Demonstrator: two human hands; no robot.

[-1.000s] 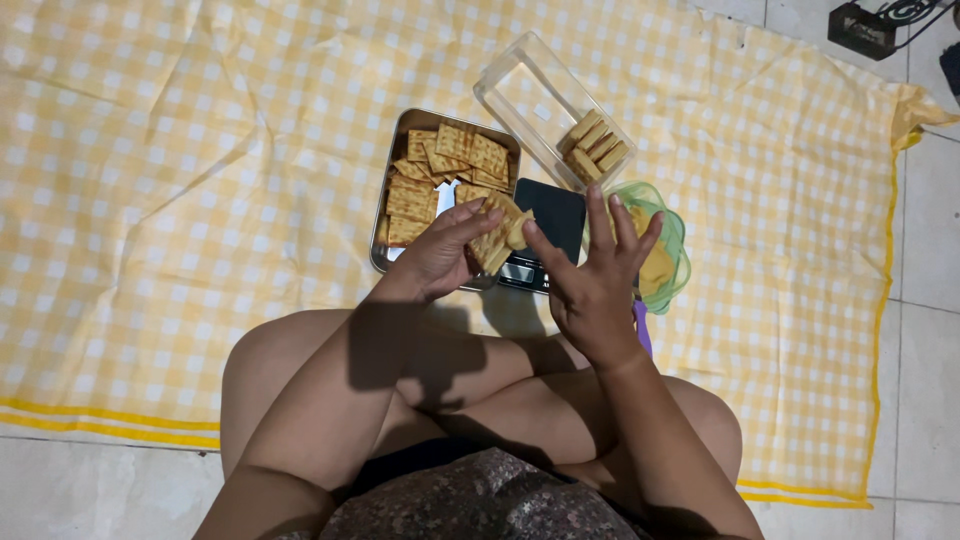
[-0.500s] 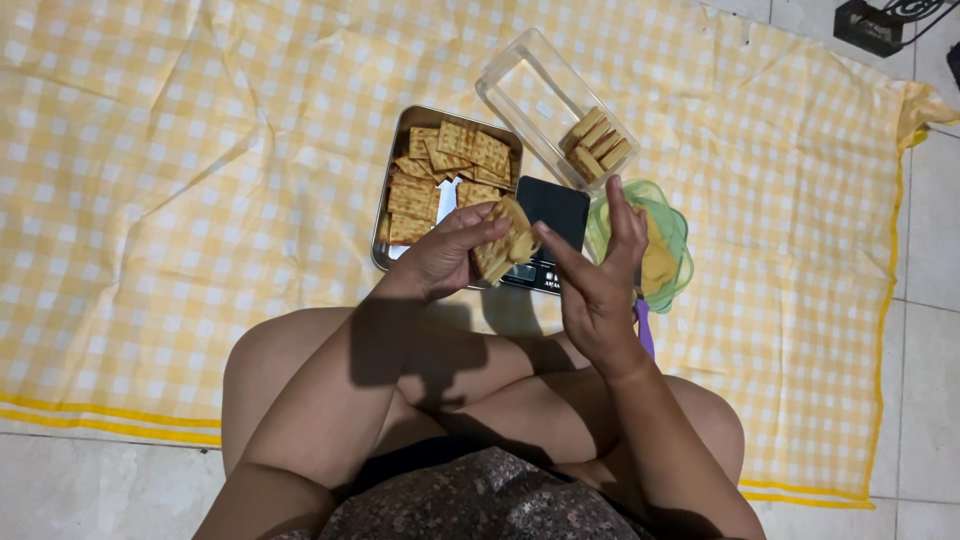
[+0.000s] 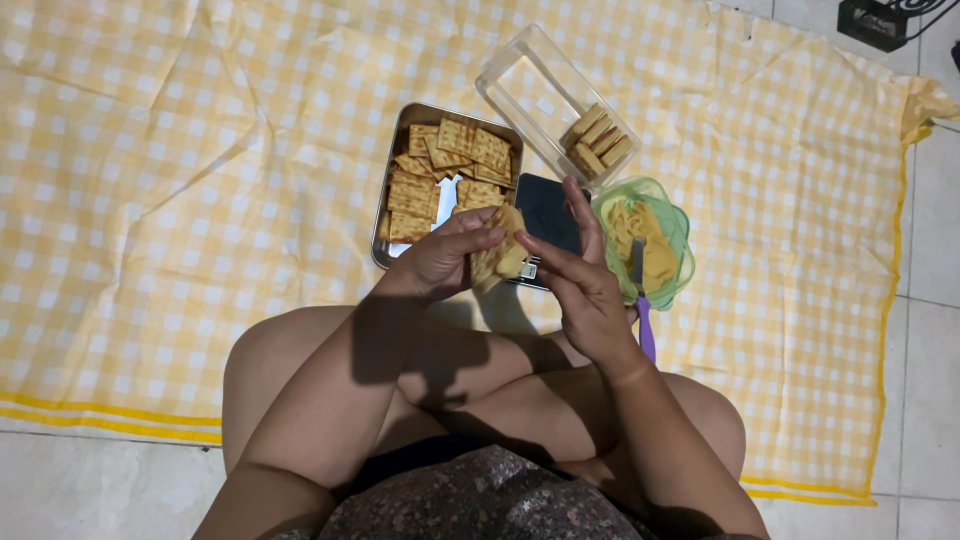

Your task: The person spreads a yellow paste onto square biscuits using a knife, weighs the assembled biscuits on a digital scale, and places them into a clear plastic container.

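Note:
My left hand (image 3: 440, 262) grips a square cracker (image 3: 499, 252) with yellow spread on it, held above my knees. My right hand (image 3: 583, 290) is just to the right of it, fingers stretched out toward the cracker's edge, holding nothing that I can see. Behind the hands lies a metal tray (image 3: 392, 170) full of square crackers. A dark flat phone-like slab (image 3: 548, 212) rests next to the tray. A green-rimmed tub (image 3: 680, 240) of yellow spread holds a purple-handled knife (image 3: 646, 330).
A clear plastic box (image 3: 530, 85) with several filled crackers stacked at one end stands behind the tub. Everything sits on a yellow-and-white checked cloth (image 3: 180, 180) over pale floor tiles (image 3: 930, 250). My bare crossed legs (image 3: 300, 360) fill the near foreground.
My right hand has closed in on the cracker from the right, its fingers dropping from spread upward to pointing at the cracker. My left hand has turned the cracker slightly.

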